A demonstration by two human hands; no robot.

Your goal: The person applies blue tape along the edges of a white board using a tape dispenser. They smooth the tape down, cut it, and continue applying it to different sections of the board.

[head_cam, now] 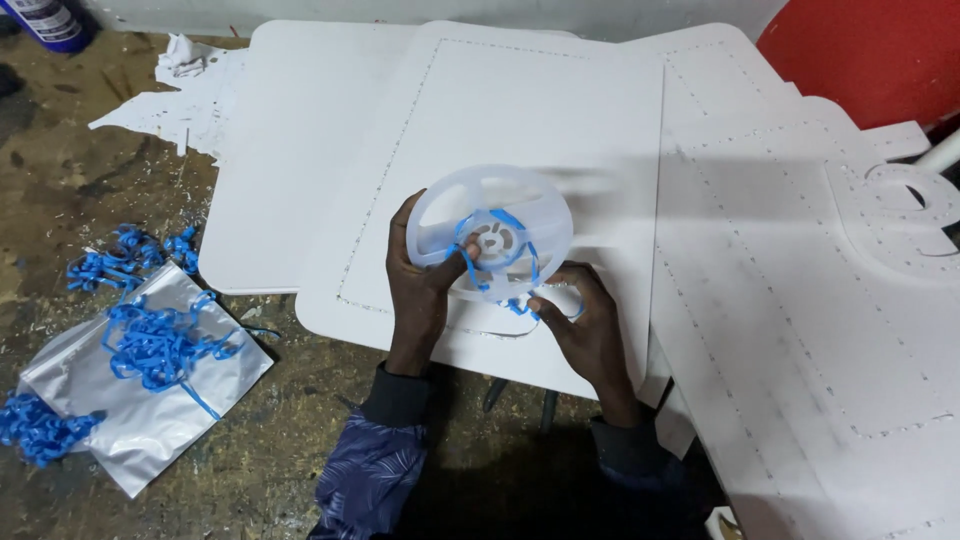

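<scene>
My left hand (pixel 420 285) grips a translucent white plastic reel (pixel 535 210) by its left rim, thumb near the hub. A thin blue tape (pixel 515 235) loops around the reel's hub and trails down. My right hand (pixel 590 325) pinches that blue tape just below the reel. Both hands hover over a stack of large white sheets (pixel 520 110) with dotted rows of small holes.
Tangles of blue tape (pixel 155 345) lie on a silver foil bag (pixel 140 400) at the left, with more blue tangles (pixel 35 430) nearby. A worn, stained workbench (pixel 90 180) shows at left. A red object (pixel 860 55) sits top right, a bottle (pixel 45 20) top left.
</scene>
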